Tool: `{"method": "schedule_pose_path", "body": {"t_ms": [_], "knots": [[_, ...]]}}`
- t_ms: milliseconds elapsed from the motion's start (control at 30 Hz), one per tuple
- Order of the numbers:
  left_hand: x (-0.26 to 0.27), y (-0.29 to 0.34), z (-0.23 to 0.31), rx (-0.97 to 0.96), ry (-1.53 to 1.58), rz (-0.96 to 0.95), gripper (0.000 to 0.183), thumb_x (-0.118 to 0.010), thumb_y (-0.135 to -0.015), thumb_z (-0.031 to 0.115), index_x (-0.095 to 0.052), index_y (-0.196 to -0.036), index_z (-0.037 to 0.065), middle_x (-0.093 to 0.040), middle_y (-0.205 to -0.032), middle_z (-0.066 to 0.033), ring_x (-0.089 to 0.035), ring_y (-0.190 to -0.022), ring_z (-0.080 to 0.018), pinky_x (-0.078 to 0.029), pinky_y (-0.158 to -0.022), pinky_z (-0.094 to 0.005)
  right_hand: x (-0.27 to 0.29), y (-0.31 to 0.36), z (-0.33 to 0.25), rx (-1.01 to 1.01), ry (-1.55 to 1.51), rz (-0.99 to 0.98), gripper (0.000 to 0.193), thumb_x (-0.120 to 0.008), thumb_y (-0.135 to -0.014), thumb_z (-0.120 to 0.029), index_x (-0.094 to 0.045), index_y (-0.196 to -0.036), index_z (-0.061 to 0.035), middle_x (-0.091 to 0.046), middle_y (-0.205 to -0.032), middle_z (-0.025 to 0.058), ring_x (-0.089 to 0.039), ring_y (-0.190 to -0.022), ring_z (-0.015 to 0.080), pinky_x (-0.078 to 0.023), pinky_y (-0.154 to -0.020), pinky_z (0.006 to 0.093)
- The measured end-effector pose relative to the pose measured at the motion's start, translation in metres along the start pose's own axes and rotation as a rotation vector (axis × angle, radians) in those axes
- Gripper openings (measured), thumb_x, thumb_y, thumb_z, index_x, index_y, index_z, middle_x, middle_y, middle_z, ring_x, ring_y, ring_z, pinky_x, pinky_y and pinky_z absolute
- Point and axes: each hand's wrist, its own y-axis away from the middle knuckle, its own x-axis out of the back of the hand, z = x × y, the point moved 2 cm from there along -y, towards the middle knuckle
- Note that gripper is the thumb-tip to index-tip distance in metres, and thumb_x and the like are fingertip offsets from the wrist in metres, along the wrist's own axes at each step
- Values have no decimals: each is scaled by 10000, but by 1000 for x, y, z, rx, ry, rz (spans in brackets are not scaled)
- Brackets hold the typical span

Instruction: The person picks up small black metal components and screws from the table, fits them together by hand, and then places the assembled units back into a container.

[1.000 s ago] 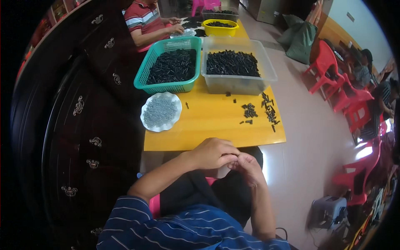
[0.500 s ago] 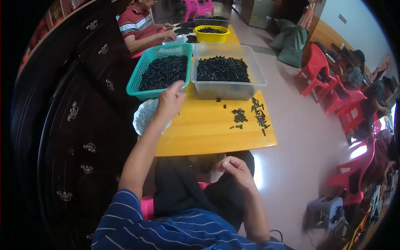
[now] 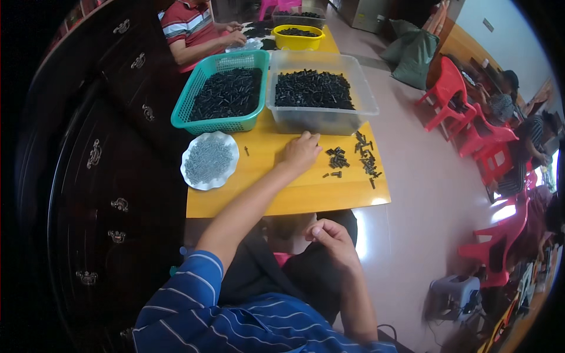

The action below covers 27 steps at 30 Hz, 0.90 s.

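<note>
My left hand rests on the yellow table before a clear plastic bin of short black tubular pieces. Its bent fingers touch the tabletop; what they hold, if anything, is hidden. Above my lap, my right hand is closed in a pinch, its contents impossible to make out. A small cluster of black pieces lies right of my left hand, with a looser pile along the table's right side. One dark piece lies beside a white scalloped dish of tiny silvery parts.
A teal basket of black pieces stands left of the bin. Farther back are a yellow tub and a co-worker in a red striped shirt. Dark drawers line the left; red chairs stand right.
My left hand has moved from above the teal basket's near edge, right and down onto the table in front of the clear bin. My right hand stays pinched over my lap.
</note>
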Motion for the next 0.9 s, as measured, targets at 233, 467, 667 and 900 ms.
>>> {"method": "schedule_pose_path", "body": {"t_ms": [233, 467, 667, 900], "knots": [[-9, 9, -8, -31, 74, -13, 186, -650, -899, 197, -672, -988, 35, -634, -1034, -156, -651, -913, -372, -525, -799, -485, 1, 0, 0, -7, -9, 27, 267, -599, -1007, -243, -673, -985, 13, -675, -947, 65, -594, -925, 139, -460, -894, 299], [21, 69, 3, 84, 597, 62, 99, -707, -859, 82, -670, -917, 11, -667, -758, -63, -634, -640, -144, -504, -609, -298, 5, -4, 2, -6, -35, 94, 263, -607, -999, -253, -640, -1002, 8, -673, -965, 75, -593, -904, 144, -456, -865, 296], [41, 116, 41, 107, 864, -155, 83, -704, -872, 65, -715, -930, 7, -670, -717, -13, -595, -633, -47, -478, -587, -241, 13, -11, 8, 27, -225, 338, 272, -579, -1017, -257, -545, -1149, -22, -665, -1023, 93, -601, -871, 145, -475, -809, 287], [51, 122, 60, 12, 983, -233, 72, -642, -916, 24, -695, -926, -23, -692, -737, -38, -663, -659, -81, -519, -597, -245, 15, -20, 16, 0, -203, 329, 168, -584, -1020, -214, -564, -1107, -71, -653, -918, 66, -633, -838, 148, -509, -810, 288]]}}
